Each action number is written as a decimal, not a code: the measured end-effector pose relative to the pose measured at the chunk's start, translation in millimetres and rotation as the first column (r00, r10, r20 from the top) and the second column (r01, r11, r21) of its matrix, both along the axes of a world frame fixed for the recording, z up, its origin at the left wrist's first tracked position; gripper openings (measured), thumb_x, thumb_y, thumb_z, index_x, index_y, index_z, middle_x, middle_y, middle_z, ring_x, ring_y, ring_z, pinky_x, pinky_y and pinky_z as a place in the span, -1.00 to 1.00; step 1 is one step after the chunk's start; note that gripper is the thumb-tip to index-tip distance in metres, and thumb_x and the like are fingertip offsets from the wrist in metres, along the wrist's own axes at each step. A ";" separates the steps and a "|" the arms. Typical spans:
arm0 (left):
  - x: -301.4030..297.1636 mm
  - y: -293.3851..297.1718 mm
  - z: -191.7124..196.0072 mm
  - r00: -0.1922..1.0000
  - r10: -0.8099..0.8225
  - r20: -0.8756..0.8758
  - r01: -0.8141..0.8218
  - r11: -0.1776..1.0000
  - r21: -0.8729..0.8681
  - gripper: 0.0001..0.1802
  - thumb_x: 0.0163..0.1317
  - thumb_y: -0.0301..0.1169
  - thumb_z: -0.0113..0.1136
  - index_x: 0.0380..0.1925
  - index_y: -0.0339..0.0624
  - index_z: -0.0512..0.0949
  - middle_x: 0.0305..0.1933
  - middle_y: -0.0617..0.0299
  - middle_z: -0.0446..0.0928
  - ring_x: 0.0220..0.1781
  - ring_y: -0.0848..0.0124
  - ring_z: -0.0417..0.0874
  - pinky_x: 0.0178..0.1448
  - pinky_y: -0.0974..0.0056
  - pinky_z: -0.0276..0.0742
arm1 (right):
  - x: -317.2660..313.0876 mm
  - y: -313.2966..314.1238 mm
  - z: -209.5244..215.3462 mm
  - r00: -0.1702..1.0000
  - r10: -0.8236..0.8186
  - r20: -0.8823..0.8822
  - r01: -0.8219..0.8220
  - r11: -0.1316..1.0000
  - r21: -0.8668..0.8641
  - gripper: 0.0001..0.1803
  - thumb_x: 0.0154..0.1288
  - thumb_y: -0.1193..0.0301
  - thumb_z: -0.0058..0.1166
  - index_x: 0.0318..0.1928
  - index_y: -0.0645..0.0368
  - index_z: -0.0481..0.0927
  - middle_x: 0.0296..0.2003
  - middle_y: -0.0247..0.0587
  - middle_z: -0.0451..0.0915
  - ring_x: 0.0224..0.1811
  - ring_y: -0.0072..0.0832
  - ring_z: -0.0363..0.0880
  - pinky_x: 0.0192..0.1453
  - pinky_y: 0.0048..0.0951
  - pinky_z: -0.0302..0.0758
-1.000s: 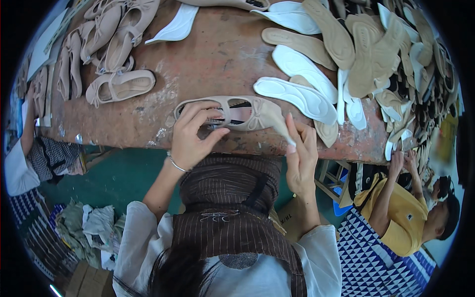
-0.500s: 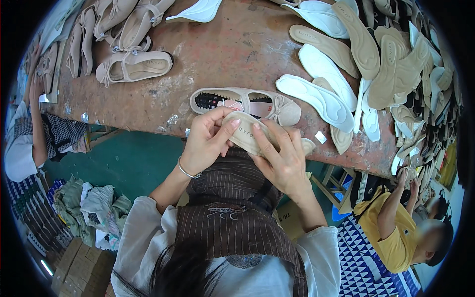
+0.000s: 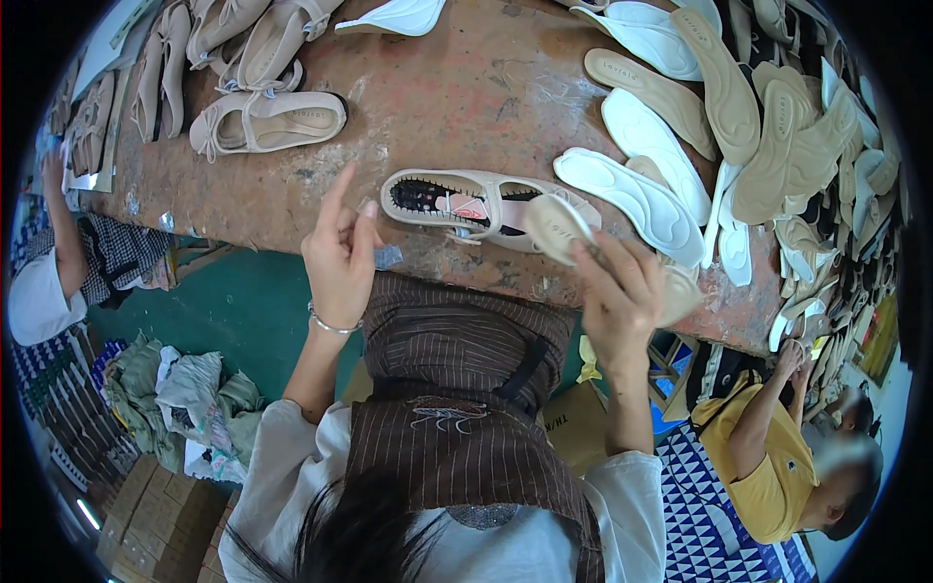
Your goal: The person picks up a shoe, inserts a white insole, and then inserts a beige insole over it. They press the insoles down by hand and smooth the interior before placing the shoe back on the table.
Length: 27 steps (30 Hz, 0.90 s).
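My right hand (image 3: 627,296) grips a beige insole (image 3: 556,229), its heel end tilted up toward the shoe and its other end partly hidden behind the fingers. My left hand (image 3: 340,253) is empty, index finger stretched out and thumb apart, just left of the shoe's heel. Between the hands, near the table's front edge, a beige strapped shoe (image 3: 498,199) lies with its heel to the left. Its inside shows a black studded lining and a pinkish patch; the insole in my right hand covers part of its toe.
Loose white insoles (image 3: 637,206) and beige insoles (image 3: 720,92) spread over the right of the table (image 3: 466,97), beside a large heap. Finished-looking beige shoes (image 3: 277,121) stand at the back left. A person in yellow (image 3: 758,457) works at right; another person's arm (image 3: 63,214) shows at left.
My left hand has let go of the insole and moved left, fingers opening. My right hand has carried the insole to the right, uncovering more of the shoe.
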<state>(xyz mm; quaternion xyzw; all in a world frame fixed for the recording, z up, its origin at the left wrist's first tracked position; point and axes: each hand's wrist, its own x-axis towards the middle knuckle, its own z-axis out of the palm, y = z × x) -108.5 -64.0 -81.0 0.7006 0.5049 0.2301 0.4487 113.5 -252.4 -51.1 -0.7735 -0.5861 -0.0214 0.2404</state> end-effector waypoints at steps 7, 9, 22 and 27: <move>8.6 -0.9 -41.8 0.994 -0.113 0.005 0.113 0.993 -0.032 -0.24 -0.01 -0.45 0.54 0.25 -0.30 0.47 -0.28 0.21 0.58 -0.51 0.65 0.47 -0.45 0.51 0.42 | -9.0 40.6 -36.0 0.961 0.192 -0.198 -0.193 0.981 0.014 -0.65 -0.09 0.58 0.20 -0.18 0.20 0.74 -0.04 -0.25 0.67 -0.01 -0.30 0.56 0.05 -0.28 0.46; 5.5 3.7 -44.7 0.988 -0.123 0.091 0.134 0.982 -0.130 -0.22 -0.02 -0.46 0.54 0.27 -0.30 0.46 -0.29 0.24 0.58 -0.50 0.66 0.48 -0.44 0.53 0.43 | -16.1 59.1 -40.7 0.949 0.188 -0.253 -0.193 0.981 0.005 -0.67 -0.09 0.60 0.24 -0.21 0.17 0.75 -0.04 -0.24 0.68 0.01 -0.25 0.58 0.05 -0.24 0.46; 1.8 14.6 -41.9 0.969 -0.147 0.197 0.203 0.930 -0.306 -0.16 -0.07 -0.49 0.57 0.30 -0.29 0.43 -0.29 0.22 0.60 -0.45 0.65 0.59 -0.37 0.54 0.58 | -35.5 99.7 -59.1 0.805 0.208 -0.555 -0.234 0.972 0.024 -0.65 0.00 0.67 0.21 -0.16 0.11 0.79 -0.09 -0.15 0.73 -0.02 -0.27 0.67 0.00 -0.34 0.63; 1.0 14.8 -51.1 0.966 -0.105 0.235 0.178 0.932 -0.317 -0.25 0.00 -0.48 0.54 0.25 -0.31 0.47 -0.37 0.29 0.56 -0.47 0.67 0.55 -0.39 0.56 0.52 | -35.3 102.8 -58.4 0.787 0.201 -0.583 -0.241 0.970 0.009 -0.65 -0.01 0.68 0.20 -0.19 0.12 0.80 -0.10 -0.13 0.73 -0.02 -0.25 0.67 0.00 -0.34 0.63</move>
